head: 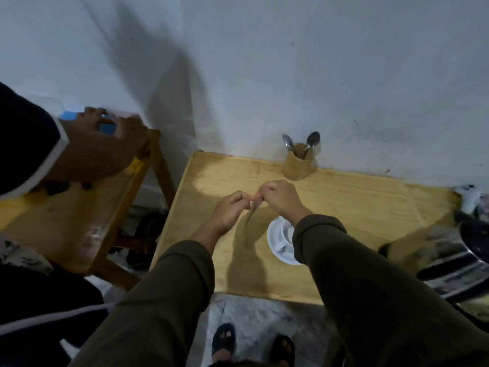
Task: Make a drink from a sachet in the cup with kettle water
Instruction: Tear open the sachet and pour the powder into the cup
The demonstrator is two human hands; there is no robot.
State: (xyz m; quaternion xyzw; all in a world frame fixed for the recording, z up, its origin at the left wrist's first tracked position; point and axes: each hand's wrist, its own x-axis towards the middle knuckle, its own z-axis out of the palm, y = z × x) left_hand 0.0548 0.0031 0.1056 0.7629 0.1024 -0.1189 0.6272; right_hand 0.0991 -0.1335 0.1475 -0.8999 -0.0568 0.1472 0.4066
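Observation:
Both my hands pinch the top of a thin, pale sachet [253, 207] that hangs above the wooden table [344, 205]. My left hand [230, 211] grips it from the left, my right hand [279, 198] from the right. Just below and right of the sachet sits a white cup [279, 241] on the table, partly hidden by my right sleeve. A shiny steel kettle [457, 263] with a dark lid stands at the table's right edge, cut off by the frame.
A wooden holder [297, 165] with two spoons stands at the back of the table by the wall. Left of it, another person's hand [105, 144] holds a blue and white object over a second wooden table [79, 221]. My sandalled feet show below.

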